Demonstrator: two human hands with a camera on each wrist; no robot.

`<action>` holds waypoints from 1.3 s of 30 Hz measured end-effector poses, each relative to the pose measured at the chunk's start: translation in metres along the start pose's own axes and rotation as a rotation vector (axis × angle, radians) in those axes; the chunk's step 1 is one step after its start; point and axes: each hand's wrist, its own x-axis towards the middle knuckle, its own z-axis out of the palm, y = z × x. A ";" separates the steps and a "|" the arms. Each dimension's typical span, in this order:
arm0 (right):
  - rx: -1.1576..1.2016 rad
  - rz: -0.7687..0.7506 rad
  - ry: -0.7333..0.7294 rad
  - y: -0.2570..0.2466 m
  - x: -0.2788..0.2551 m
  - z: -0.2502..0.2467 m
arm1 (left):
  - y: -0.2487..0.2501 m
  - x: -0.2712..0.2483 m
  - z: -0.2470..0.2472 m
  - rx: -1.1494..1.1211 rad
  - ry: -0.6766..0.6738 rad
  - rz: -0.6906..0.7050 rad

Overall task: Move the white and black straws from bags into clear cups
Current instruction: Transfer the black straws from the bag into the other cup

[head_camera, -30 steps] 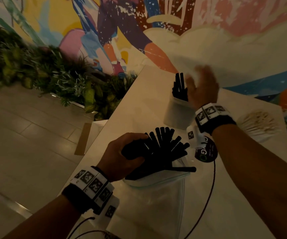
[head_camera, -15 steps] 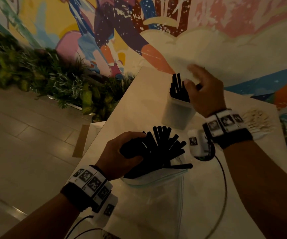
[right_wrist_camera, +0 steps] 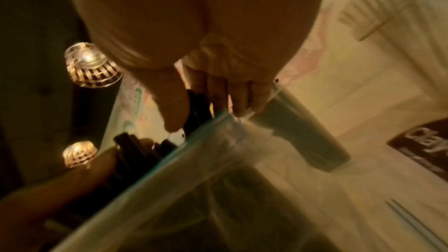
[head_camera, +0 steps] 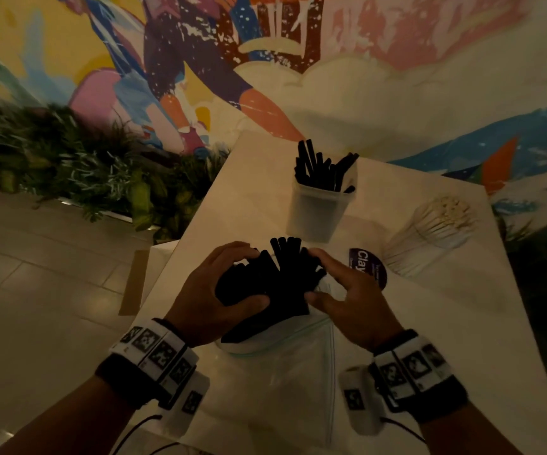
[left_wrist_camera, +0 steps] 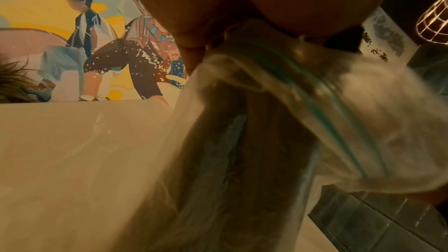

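Observation:
A bunch of black straws (head_camera: 282,277) sticks out of the mouth of a clear zip bag (head_camera: 285,382) lying on the white table (head_camera: 239,192). My left hand (head_camera: 229,290) grips the bunch from the left. My right hand (head_camera: 328,284) has come in from the right, its fingers curled on the straws at the bag's rim (right_wrist_camera: 218,120). Beyond them stands a clear cup (head_camera: 318,208) with several black straws (head_camera: 321,169) in it. A bag of white straws (head_camera: 436,224) lies at the right.
A round dark sticker (head_camera: 369,267) lies on the table just right of my right hand. Plants (head_camera: 68,172) line the floor to the left, under a painted wall. The table's left edge drops to a tiled floor (head_camera: 35,290).
My right hand has left the cup and come back down to the bunch of black straws at the bag's mouth. My left hand has kept its grip there.

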 end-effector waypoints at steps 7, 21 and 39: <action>0.040 -0.077 0.100 -0.015 0.008 0.048 | 0.003 -0.001 0.006 -0.036 -0.003 -0.021; 0.202 -0.024 0.210 0.010 0.008 0.068 | 0.000 -0.003 0.005 -0.041 0.045 -0.046; 0.164 -0.088 0.348 0.004 0.010 0.057 | 0.002 -0.001 0.006 -0.049 0.044 -0.047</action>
